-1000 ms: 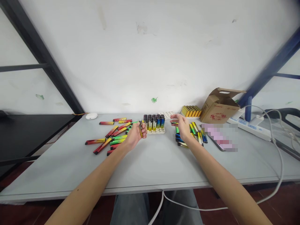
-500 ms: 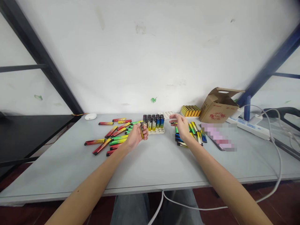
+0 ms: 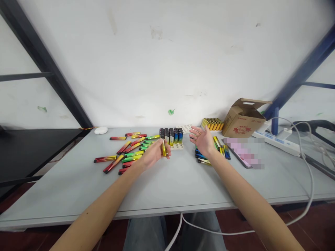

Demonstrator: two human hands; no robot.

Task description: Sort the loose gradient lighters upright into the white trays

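Near the middle of the counter (image 3: 167,184), toward the back edge, I can see the person's left hand (image 3: 153,153) gripping one gold-coloured lighter (image 3: 164,148) between thumb and fingers. Its long axis runs close to upright, the top leaning slightly left. From those fingers, a white holed rack (image 3: 177,147) lies just beyond, toward the back edge and a little right; the left hand is the nearer of the two to it. The right hand (image 3: 204,140) hangs with its fingers spread and grasping nothing that I can make out, above a pile of blue, white and yellow lighters (image 3: 204,161) that lie flat.

Inside the white rack, black-topped lighters (image 3: 176,135) stand in rows, some blue, some yellow, with bare holes showing along the front. Behind it, against the wall, a second holed rack (image 3: 184,129) shows its open holes. Further right, yellow lighters (image 3: 213,124) stand packed together beside a cardboard box (image 3: 242,125) with its flap up; I can't tell what it contains. Toward the counter's left edge, red-and-gold lighters (image 3: 113,164) and green ones (image 3: 132,159) lie scattered.
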